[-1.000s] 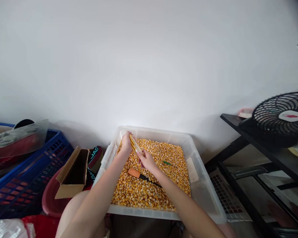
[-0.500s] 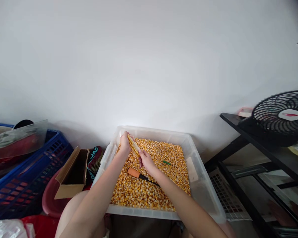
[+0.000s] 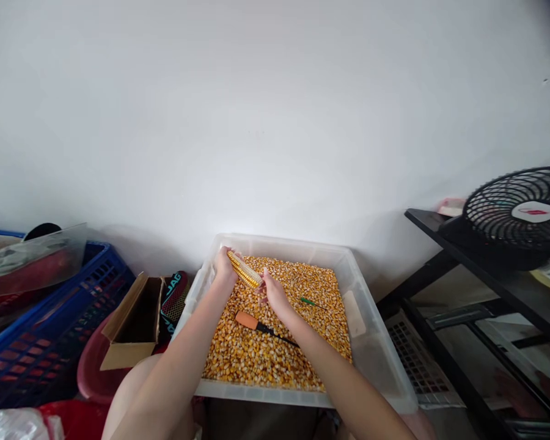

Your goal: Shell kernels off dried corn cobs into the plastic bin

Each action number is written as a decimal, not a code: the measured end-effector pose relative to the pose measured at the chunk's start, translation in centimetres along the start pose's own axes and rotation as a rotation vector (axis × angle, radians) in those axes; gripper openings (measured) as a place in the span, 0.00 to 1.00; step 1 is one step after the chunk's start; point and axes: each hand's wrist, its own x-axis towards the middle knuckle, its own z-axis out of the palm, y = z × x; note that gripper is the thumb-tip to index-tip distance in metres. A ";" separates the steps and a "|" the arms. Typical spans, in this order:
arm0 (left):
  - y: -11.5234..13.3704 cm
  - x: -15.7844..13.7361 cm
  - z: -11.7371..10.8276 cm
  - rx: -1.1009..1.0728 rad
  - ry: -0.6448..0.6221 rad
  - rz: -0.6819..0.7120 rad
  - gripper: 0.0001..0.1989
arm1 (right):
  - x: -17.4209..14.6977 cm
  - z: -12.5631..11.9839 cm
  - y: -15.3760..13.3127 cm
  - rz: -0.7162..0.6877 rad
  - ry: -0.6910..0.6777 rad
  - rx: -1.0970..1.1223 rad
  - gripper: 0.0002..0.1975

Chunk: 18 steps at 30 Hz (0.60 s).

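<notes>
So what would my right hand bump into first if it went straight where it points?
Probably the corn cob: the right hand points toward its lower end, though they may already touch.

Rectangular cloudy-white plastic tub [image 3: 382,348] was translucent. Within tub, loose yellow-and-cream corn kernels [image 3: 256,363] were speckled with amber. Above tub, long tapered golden corn cob [image 3: 244,271] showed rowed pattern beside cream strip. In tub, long slim orange-handled tool [image 3: 262,327] had black neck; smaller slim green-handled tool [image 3: 308,301] had dark shaft. Left of tub, open cardboard box [image 3: 128,354] was brown, round plastic basin [image 3: 88,363] dull red, latticed plastic basket [image 3: 68,324] blue. Right of tub, round black caged fan [image 3: 522,211] had swirled grille, white hub, red mark.
</notes>
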 end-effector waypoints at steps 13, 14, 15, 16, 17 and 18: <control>-4.6 -3.1 1.2 0.188 -0.260 0.080 0.05 | -0.4 -1.5 -1.8 -0.281 -0.050 -0.118 0.24; -4.7 -3.1 1.2 0.194 -0.245 0.118 0.05 | -0.5 -1.5 -1.9 -0.292 -0.049 -0.143 0.23; -4.7 -3.0 1.2 0.205 -0.235 0.148 0.04 | -0.5 -1.6 -1.9 -0.301 -0.050 -0.158 0.23; -4.7 -3.0 1.1 0.222 -0.231 0.172 0.04 | -0.5 -1.6 -2.0 -0.309 -0.053 -0.165 0.22; -4.7 -3.1 1.1 0.242 -0.229 0.194 0.04 | -0.5 -1.6 -2.1 -0.319 -0.058 -0.169 0.22; -4.7 -3.1 1.1 0.267 -0.228 0.218 0.04 | -0.5 -1.5 -2.1 -0.329 -0.062 -0.175 0.22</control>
